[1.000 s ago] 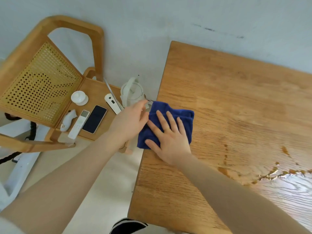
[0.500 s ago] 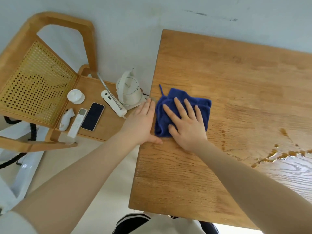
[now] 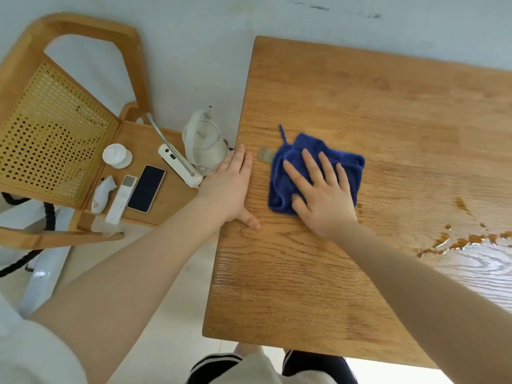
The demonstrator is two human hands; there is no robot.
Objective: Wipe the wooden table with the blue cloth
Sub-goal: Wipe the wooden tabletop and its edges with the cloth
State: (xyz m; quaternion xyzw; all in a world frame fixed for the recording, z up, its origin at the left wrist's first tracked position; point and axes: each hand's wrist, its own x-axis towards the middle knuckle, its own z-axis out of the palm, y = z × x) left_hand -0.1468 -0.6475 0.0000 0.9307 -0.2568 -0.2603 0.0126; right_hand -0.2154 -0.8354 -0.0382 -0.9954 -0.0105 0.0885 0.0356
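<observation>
Right hand: our right hand (image 3: 322,199) lies flat on the blue cloth (image 3: 315,173), fingers straight and spread, pressing it down.
Left hand: our left hand (image 3: 231,187) rests flat on the left edge of the wooden table (image 3: 360,106), fingers straight, holding nothing.
Blue cloth: crumpled on the table near its left edge, just beside our left hand but not touching it.
Spill: brown wet spots (image 3: 468,239) sit on the table, well apart from the cloth, on the right.
Chair: a wooden chair (image 3: 63,128) stands left of the table with a white kettle (image 3: 203,142), a phone (image 3: 146,188) and a remote (image 3: 122,199) on its seat.
</observation>
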